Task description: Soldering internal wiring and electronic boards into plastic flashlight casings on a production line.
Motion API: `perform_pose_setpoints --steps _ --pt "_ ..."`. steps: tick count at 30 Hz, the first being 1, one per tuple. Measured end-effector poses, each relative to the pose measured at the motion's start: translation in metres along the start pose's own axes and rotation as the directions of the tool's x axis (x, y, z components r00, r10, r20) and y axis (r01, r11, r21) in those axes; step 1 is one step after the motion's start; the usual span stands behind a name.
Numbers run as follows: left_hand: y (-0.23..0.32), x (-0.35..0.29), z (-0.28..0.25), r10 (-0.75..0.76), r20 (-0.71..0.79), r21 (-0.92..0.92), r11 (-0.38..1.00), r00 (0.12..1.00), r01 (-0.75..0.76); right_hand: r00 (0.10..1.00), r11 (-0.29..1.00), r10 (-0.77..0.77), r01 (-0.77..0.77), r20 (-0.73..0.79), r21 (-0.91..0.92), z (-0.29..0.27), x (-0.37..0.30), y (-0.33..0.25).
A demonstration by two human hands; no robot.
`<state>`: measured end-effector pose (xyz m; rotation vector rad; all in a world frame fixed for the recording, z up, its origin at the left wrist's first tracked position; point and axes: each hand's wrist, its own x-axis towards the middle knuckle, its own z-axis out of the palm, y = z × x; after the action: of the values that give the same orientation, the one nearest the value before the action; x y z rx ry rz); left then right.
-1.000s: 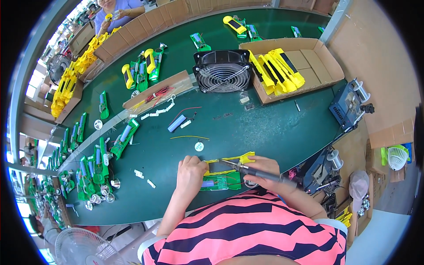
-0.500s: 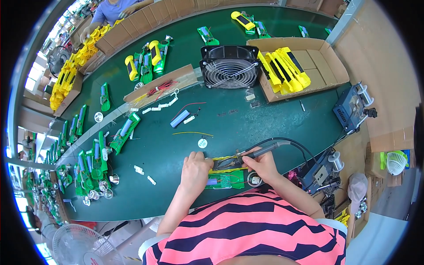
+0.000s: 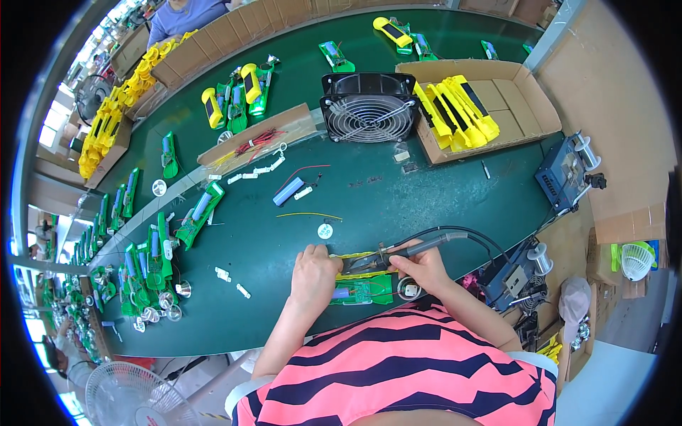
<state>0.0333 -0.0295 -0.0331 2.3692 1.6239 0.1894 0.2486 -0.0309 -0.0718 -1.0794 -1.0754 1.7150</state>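
Observation:
My left hand [image 3: 313, 275] is closed on the left end of a yellow casing [image 3: 371, 272] with a dark inside, near the table's front edge. In my right hand [image 3: 422, 267] is a soldering iron [image 3: 420, 246], its grey handle slanting down to the left over the casing. The tip's exact contact point is too small to make out. Just below the casing lies a green housing [image 3: 383, 290] with a circuit board and a blue-purple battery cell. A round lamp reflector [image 3: 408, 288] sits at its right end, under my right wrist.
A black fan [image 3: 369, 110] stands mid-table beside a cardboard box [image 3: 515, 106] of yellow casings. Green housings [image 3: 145, 273] cluster left. Loose wires, a blue cell [image 3: 289, 191] and a white disc [image 3: 325, 231] lie ahead. The iron's cable trails right to blue soldering stations [image 3: 561, 177].
Both hands, the casing and the iron stay almost in place. Across the table, a co-worker's arm has shifted, and their hands have mostly left the view.

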Motion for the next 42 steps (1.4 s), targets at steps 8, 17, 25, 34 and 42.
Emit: perform_pose_setpoints --steps 8,17,25,34,42 --pt "0.001 0.001 -0.002 -0.030 0.063 0.003 1.000 0.998 0.030 0.918 0.876 -0.391 0.347 -0.071 -0.335 -0.010 -0.020 -0.019" --pt "0.002 0.002 -0.004 -0.020 0.050 0.003 1.000 0.999 0.020 0.854 0.558 -0.490 0.461 0.174 -0.690 -0.025 -0.023 -0.020" --pt "0.000 0.002 -0.002 -0.005 0.025 0.005 1.000 1.000 0.005 0.897 0.597 -0.399 0.410 0.188 -0.690 -0.032 -0.021 -0.016" --pt "0.000 0.003 -0.004 -0.014 0.052 0.000 1.000 0.999 0.014 0.907 0.578 -0.359 0.401 0.220 -0.710 -0.034 -0.021 -0.018" --pt "0.022 -0.008 -0.072 -0.077 -0.203 -0.269 0.963 0.976 0.020 0.923 0.608 -0.327 0.371 0.205 -0.702 -0.036 -0.020 -0.014"
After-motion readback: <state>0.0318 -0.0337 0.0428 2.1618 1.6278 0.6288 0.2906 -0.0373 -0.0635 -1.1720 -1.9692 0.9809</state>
